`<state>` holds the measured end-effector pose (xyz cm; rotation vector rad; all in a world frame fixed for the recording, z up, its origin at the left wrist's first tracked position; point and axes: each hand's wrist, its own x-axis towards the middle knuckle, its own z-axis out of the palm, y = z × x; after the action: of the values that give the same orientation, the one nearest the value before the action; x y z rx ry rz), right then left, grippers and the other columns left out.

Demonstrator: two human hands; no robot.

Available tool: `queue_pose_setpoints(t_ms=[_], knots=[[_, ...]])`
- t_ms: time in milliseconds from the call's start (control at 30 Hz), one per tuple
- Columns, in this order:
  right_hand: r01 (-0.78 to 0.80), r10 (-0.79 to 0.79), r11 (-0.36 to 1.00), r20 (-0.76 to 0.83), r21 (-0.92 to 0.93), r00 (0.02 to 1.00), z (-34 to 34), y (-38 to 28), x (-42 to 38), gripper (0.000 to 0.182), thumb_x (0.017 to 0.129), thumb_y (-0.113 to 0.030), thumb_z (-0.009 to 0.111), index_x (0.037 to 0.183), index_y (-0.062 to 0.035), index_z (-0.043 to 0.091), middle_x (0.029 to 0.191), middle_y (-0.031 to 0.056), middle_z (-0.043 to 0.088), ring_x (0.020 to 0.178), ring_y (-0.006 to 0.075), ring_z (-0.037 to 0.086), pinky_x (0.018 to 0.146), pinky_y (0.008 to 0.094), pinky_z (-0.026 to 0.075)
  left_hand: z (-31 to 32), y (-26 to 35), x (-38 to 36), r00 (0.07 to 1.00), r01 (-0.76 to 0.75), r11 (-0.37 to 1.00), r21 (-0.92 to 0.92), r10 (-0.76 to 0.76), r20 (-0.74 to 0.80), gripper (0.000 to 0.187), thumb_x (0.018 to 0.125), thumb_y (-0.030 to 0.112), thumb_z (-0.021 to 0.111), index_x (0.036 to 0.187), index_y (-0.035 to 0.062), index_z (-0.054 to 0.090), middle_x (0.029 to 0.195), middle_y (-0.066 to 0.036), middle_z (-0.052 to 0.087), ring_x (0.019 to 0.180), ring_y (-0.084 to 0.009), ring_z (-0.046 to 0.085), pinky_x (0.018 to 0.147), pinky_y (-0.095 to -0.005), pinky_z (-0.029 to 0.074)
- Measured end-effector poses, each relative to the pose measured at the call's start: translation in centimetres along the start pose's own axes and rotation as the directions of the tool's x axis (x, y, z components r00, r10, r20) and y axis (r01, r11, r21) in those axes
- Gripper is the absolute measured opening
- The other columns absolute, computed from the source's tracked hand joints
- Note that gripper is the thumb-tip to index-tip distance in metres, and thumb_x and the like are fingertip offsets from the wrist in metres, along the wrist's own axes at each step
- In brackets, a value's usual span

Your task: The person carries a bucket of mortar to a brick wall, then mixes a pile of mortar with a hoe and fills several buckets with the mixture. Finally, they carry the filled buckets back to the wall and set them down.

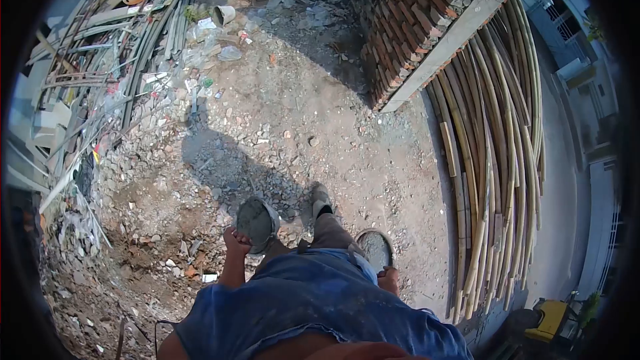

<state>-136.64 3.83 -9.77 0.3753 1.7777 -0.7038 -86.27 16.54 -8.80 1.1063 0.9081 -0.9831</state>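
Observation:
My left hand [237,241] is closed at the rim of a bucket [259,225] filled with wet grey mortar, hanging beside my left leg. The bucket's handle is hidden by my fingers. On the other side my right hand [388,279] is a fist at the near edge of a second bucket [375,248], which also holds grey mortar. My body hides part of this bucket. Between the two, one shoe [321,201] shows ahead of me on the dirt.
Rubble and broken brick cover the ground [287,140]. Scrap poles and boards [140,33] lie at the upper left. A brick wall [413,20] stands ahead on the right, with long bamboo poles [493,160] stacked beside it. A yellow machine [550,320] is at the lower right.

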Motion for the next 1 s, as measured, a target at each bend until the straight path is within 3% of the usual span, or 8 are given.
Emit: queue_pose_setpoints(t_ms=[100,267,333,533,633,867,933,1000], knots=[[0.09,-0.084,0.993,0.074,-0.075,0.994,7.9,-4.4,2.5,0.016,0.078,-0.01,0.049,0.068,-0.0104,0.036,0.046,0.0026,0.027,0.041,0.0189,0.028,0.046,0.0412,0.029,6.0,1.5,2.6,0.996,-0.013,0.999,-0.044,0.009,-0.09,0.031,0.076,0.029,0.05,0.054,0.02,0.03,0.045,0.003,0.024,0.041,-0.0157,0.026,0.048,-0.0359,0.027],[0.119,-0.108,0.99,0.135,-0.077,0.985,22.0,-14.7,-0.6,0.012,0.078,-0.008,0.048,0.073,-0.0094,0.037,0.048,0.0019,0.024,0.041,0.0182,0.027,0.044,0.0361,0.025,16.0,4.8,4.8,0.99,-0.039,0.996,-0.074,0.029,-0.139,0.035,0.076,0.029,0.05,0.053,0.0206,0.025,0.044,0.004,0.021,0.036,-0.0132,0.019,0.041,-0.0314,0.021],[0.156,-0.154,0.988,0.077,-0.014,0.985,26.8,-17.0,0.8,0.013,0.076,-0.009,0.047,0.068,-0.0127,0.038,0.045,-0.001,0.021,0.04,0.015,0.02,0.044,0.0358,0.023,18.8,6.1,7.6,0.99,-0.045,0.996,-0.08,0.034,-0.135,0.036,0.076,0.03,0.05,0.053,0.0204,0.023,0.044,0.004,0.02,0.036,-0.0127,0.016,0.038,-0.0307,0.02],[0.19,-0.17,0.977,0.179,-0.1,0.969,44.0,-23.5,3.2,0.011,0.077,-0.009,0.047,0.069,-0.0118,0.039,0.046,-0.0016,0.023,0.039,0.0142,0.022,0.045,0.0355,0.024,31.7,9.3,11.8,0.95,-0.058,0.988,-0.146,0.009,-0.312,0.037,0.075,0.029,0.052,0.056,0.0188,0.023,0.045,0.005,0.018,0.037,-0.0108,0.016,0.035,-0.0227,0.016],[0.147,-0.121,0.97,0.143,-0.191,0.982,53.4,-26.0,3.8,0.009,0.078,-0.01,0.046,0.072,-0.0092,0.041,0.046,-0.0013,0.023,0.039,0.015,0.023,0.044,0.0361,0.027,35.9,12.2,18.8,0.943,-0.045,0.985,-0.169,-0.014,-0.332,0.035,0.075,0.029,0.052,0.056,0.0189,0.024,0.044,0.005,0.019,0.037,-0.0109,0.017,0.036,-0.023,0.017],[0.108,-0.089,0.955,0.079,-0.275,0.993,71.3,-32.4,1.2,0.017,0.077,-0.01,0.048,0.066,-0.0085,0.036,0.045,0.0011,0.024,0.038,0.0168,0.026,0.042,0.0366,0.027,52.5,18.2,19.3,0.938,-0.086,0.951,-0.297,-0.023,-0.347,0.036,0.076,0.032,0.052,0.055,0.0193,0.025,0.043,0.005,0.022,0.038,-0.0123,0.02,0.04,-0.0289,0.02],[0.108,-0.112,0.899,0.016,-0.424,0.994,78.4,-34.2,-4.0,0.023,0.077,-0.011,0.049,0.06,-0.0101,0.034,0.044,0.0019,0.023,0.038,0.0193,0.025,0.042,0.0393,0.026,56.2,19.7,21.2,0.945,-0.081,0.933,-0.351,-0.04,-0.324,0.036,0.076,0.032,0.051,0.055,0.0193,0.025,0.043,0.005,0.023,0.037,-0.0121,0.021,0.04,-0.0284,0.021],[0.174,-0.111,0.858,0.157,-0.484,0.981,83.2,-36.1,-0.6,0.029,0.078,-0.014,0.05,0.055,-0.0117,0.032,0.043,0.0025,0.024,0.039,0.0212,0.027,0.044,0.0425,0.027,60.1,21.5,24.0,0.952,-0.099,0.924,-0.37,-0.02,-0.305,0.036,0.078,0.032,0.051,0.055,0.0195,0.026,0.043,0.005,0.024,0.037,-0.0121,0.023,0.039,-0.0283,0.023]])
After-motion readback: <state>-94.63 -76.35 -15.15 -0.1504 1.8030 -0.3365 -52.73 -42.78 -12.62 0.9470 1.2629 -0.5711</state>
